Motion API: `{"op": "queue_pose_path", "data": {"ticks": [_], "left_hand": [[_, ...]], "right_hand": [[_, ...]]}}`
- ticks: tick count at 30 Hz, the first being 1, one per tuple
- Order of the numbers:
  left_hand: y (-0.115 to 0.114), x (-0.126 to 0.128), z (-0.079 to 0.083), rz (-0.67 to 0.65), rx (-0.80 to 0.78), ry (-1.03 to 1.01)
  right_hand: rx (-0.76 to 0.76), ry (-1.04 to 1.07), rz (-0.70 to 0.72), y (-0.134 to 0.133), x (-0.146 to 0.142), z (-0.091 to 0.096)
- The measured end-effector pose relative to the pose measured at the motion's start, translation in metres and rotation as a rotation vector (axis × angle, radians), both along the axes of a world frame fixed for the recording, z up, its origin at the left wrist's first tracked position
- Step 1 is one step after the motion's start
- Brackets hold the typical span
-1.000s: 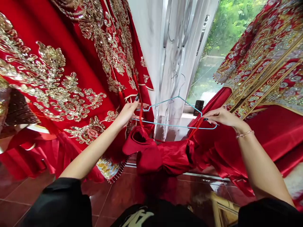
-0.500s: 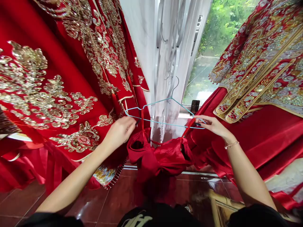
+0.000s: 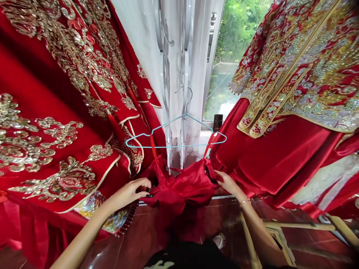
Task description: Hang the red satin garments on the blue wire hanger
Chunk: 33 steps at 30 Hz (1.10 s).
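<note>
A plain red satin dress [image 3: 182,186] hangs by two thin red straps from a light blue wire hanger [image 3: 175,134] in front of a white curtain [image 3: 182,74]. My left hand [image 3: 131,192] grips the left side of the dress bodice, fingers curled into the cloth. My right hand [image 3: 226,182] holds the right edge of the bodice, fingers pressed on the fabric. Both hands are below the hanger and off it.
Red robes with gold embroidery hang at the left [image 3: 56,112] and at the right [image 3: 294,82]. A window [image 3: 224,56] with greenery is behind the curtain. A wooden frame [image 3: 280,228] stands on the dark red tile floor [image 3: 134,243] at the lower right.
Both hands have let go of the hanger and straps and dropped to the dress bodice. The view has shifted, so the hanger sits further left.
</note>
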<state>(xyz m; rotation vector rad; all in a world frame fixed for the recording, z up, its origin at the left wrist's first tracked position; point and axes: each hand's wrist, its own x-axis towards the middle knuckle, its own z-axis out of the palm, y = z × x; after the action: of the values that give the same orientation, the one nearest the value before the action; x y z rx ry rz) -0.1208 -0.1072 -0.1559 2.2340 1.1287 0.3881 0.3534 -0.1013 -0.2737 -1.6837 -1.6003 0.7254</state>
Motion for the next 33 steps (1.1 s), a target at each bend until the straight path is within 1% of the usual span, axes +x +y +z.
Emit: {"op": "queue_pose_path", "data": {"ticks": [2,4,7,9,11,14,15,16,18,19,20,23,25,26,27,29,30,31,33], "left_hand": [[-0.001,0.004,0.005,-0.048,-0.057,0.052],[-0.003,0.006,0.009,-0.079,-0.063,0.076],[-0.005,0.006,0.011,-0.06,0.037,0.049],[-0.006,0.003,0.011,-0.001,0.152,0.019],[-0.005,-0.001,0.012,0.063,0.257,0.0],[-0.002,-0.008,0.013,0.118,0.352,0.006],[0.0,-0.01,0.014,0.129,0.372,0.018],[0.002,-0.012,0.015,0.141,0.391,0.025],[0.006,-0.013,0.018,0.195,0.444,0.005],[0.009,-0.012,0.021,0.245,0.484,-0.023],[0.01,-0.011,0.025,0.314,0.537,-0.065],[0.013,-0.001,0.039,0.579,0.716,-0.225],[0.013,0.007,0.048,0.734,0.758,-0.257],[0.013,0.009,0.05,0.789,0.721,-0.253],[0.013,0.011,0.051,0.829,0.65,-0.256],[0.016,0.012,0.048,0.869,0.483,-0.344],[0.018,0.011,0.044,0.869,0.419,-0.446],[0.021,0.01,0.041,0.863,0.387,-0.571],[0.028,0.008,0.036,0.852,0.414,-0.81]], "right_hand": [[-0.009,0.017,-0.076,-0.006,-0.001,-0.001],[0.001,0.028,-0.157,-0.008,0.003,0.002],[0.03,0.075,-0.239,-0.008,0.01,0.008],[0.049,0.143,-0.241,-0.007,0.01,0.013],[0.075,0.349,-0.197,-0.009,0.007,0.019],[0.151,0.791,-0.119,-0.013,-0.002,0.03],[0.183,0.887,-0.101,-0.014,-0.006,0.034],[0.214,0.923,-0.085,-0.015,-0.008,0.039],[0.288,0.898,-0.062,-0.014,-0.013,0.049],[0.329,0.853,-0.057,-0.012,-0.015,0.054],[0.369,0.795,-0.055,-0.009,-0.017,0.06],[0.476,0.614,-0.075,0.005,-0.023,0.074],[0.556,0.522,-0.126,0.016,-0.026,0.081],[0.604,0.485,-0.163,0.021,-0.027,0.085],[0.651,0.451,-0.198,0.026,-0.027,0.088],[0.722,0.401,-0.236,0.035,-0.024,0.098],[0.743,0.388,-0.236,0.039,-0.02,0.104],[0.758,0.387,-0.227,0.044,-0.016,0.111],[0.764,0.405,-0.195,0.054,-0.004,0.127]]}}
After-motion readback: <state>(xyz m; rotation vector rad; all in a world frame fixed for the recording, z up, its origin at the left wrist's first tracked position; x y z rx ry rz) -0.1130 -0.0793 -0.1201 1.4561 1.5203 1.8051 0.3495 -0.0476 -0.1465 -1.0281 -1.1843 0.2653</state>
